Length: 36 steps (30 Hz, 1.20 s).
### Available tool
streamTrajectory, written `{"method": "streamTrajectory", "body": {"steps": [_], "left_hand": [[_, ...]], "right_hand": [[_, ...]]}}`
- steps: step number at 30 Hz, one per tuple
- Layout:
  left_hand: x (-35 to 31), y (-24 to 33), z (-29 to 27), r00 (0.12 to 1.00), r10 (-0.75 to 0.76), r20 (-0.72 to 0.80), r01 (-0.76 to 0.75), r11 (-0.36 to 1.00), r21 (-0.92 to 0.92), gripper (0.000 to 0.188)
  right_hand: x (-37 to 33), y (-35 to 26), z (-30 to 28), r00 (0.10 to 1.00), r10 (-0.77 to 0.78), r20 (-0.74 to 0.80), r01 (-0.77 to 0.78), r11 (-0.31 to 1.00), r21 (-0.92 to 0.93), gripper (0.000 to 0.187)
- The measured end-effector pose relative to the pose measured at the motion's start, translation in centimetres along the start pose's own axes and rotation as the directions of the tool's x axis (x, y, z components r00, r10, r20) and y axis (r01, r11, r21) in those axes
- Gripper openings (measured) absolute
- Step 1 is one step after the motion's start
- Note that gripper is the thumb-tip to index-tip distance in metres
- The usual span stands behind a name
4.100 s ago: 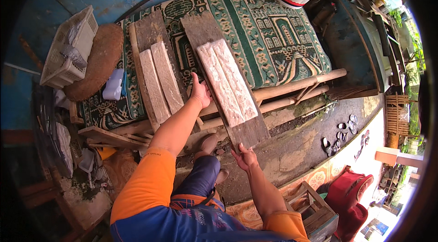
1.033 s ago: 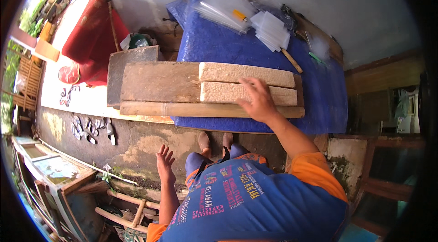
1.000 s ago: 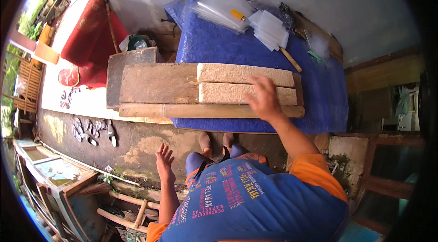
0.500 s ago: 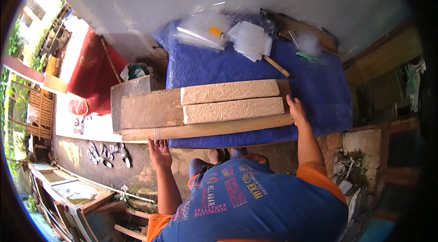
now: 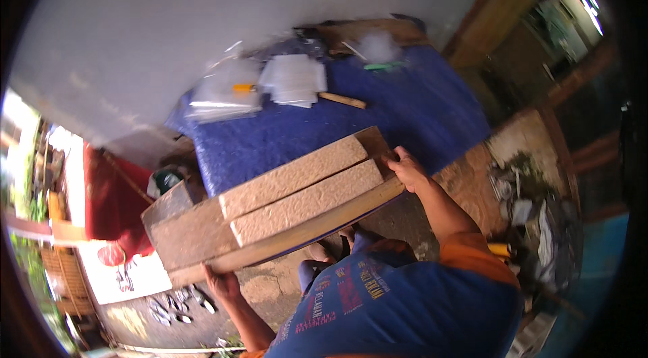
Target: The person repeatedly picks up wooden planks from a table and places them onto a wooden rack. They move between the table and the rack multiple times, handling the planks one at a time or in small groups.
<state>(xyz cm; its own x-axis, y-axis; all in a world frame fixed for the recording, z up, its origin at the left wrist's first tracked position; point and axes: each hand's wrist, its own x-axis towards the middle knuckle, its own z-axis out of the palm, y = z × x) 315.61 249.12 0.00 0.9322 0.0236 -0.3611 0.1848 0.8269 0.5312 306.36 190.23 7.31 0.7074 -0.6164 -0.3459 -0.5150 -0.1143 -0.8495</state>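
A long wooden board (image 5: 185,236) slants across the front of the table, its right end farther from me than its left. Along its near edge runs a pale wooden strip (image 5: 304,235). Two long cream-coloured slabs with bumpy surfaces, a far slab (image 5: 293,177) and a near slab (image 5: 307,203), lie side by side on the board's right part. My left hand (image 5: 223,284) grips the near edge toward the left end, with its fingers partly hidden underneath. At the right end my right hand (image 5: 408,170) is closed around the board's corner.
A blue-covered table (image 5: 418,101) stands against the grey wall. On it lie clear plastic sheets (image 5: 293,78), a yellow-handled tool (image 5: 244,88), a wooden stick (image 5: 343,99) and a green item (image 5: 383,66). Footwear (image 5: 179,305) lies on the floor at left; clutter (image 5: 550,243) sits at right.
The board has gone from nearly level to slanted in view, its left end swinging nearer to me. Both hands have moved with it. The whole view has turned too.
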Motion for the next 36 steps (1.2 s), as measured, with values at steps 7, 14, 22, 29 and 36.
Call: {"method": "streamTrajectory", "body": {"steps": [7, 14, 22, 29, 36], "left_hand": [[-1.5, 1.4, 7.1, 0.998, -0.021, -0.057, 0.03, 0.987, 0.156, 0.057], [-7.5, -5.6, 14.8, 0.992, -0.044, 0.121, 0.011, 0.966, 0.258, 0.061], [-13.5, -22.6, 27.4, 0.97, -0.18, 0.162, 0.136, 0.959, 0.248, 0.063], [-19.4, -38.5, 39.6, 0.851, -0.359, 0.384, 0.291, 0.93, 0.225, 0.079], [-23.2, -52.5, 46.6, 0.691, -0.551, 0.467, 0.508, 0.83, 0.228, 0.101]], "right_hand": [[-5.6, 0.8, -4.7, 0.973, 0.125, 0.192, -0.193, 0.898, 0.394, 0.031], [-12.8, 10.1, -16.6, 0.978, 0.185, 0.094, -0.202, 0.752, 0.628, 0.064], [-21.8, 18.4, -33.2, 0.942, 0.335, -0.017, -0.146, 0.456, 0.878, 0.054], [-28.7, 22.3, -42.7, 0.896, 0.381, -0.226, 0.15, 0.22, 0.964, 0.062], [-34.0, 28.0, -45.4, 0.802, 0.445, -0.399, 0.371, 0.153, 0.916, 0.067]]}}
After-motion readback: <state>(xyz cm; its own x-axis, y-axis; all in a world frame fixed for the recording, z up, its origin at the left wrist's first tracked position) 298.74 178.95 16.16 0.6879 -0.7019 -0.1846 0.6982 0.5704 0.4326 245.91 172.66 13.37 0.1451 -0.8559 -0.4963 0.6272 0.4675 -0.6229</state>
